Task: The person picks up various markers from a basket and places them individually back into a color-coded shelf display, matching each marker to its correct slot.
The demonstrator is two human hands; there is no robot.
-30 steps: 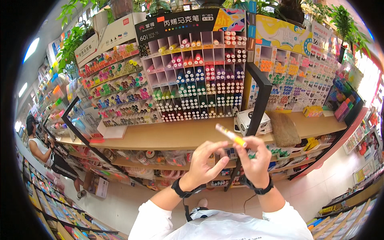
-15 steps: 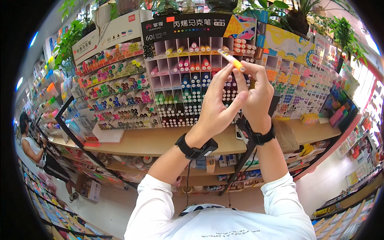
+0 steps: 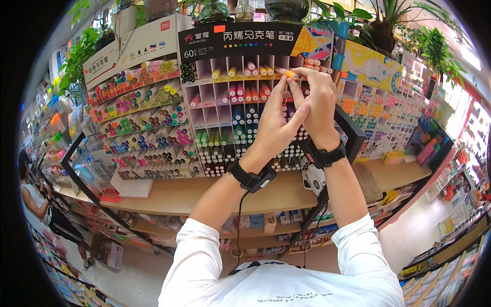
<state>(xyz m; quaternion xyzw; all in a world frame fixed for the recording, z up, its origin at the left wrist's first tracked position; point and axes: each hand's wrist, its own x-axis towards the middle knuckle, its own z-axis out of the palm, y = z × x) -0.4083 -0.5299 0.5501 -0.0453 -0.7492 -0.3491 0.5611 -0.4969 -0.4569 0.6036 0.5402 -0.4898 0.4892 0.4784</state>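
Head view: nearest are the white shirt [image 3: 307,286] and two bare forearms reaching forward, a black strap [image 3: 250,178] round the left wrist and a similar band [image 3: 328,155] round the right. Beyond them, the right hand [image 3: 318,100] holds a slim marker [image 3: 289,73] with an orange end, pinched between thumb and forefinger. The left hand [image 3: 279,120] is just beside it, its fingers long and nearly straight, the thumb spread away; whether its fingertips touch the marker I cannot tell. The marker should be light and stiff, probably smooth plastic that could roll or slip a little but is hardly fragile, and its round barrel close to the orange end looks the best place to take hold. It lies at the tips of the right fingers, tilted, the orange end towards the person and the other end up and left, just above the left fingertips. Below and behind is the pale wooden counter [image 3: 240,194], with a white box [image 3: 313,180] on it. Behind the hands stands a marker rack [image 3: 210,117] of small square slots; whether the marker touches it is unclear. Higher up are leafy plants [image 3: 381,28].
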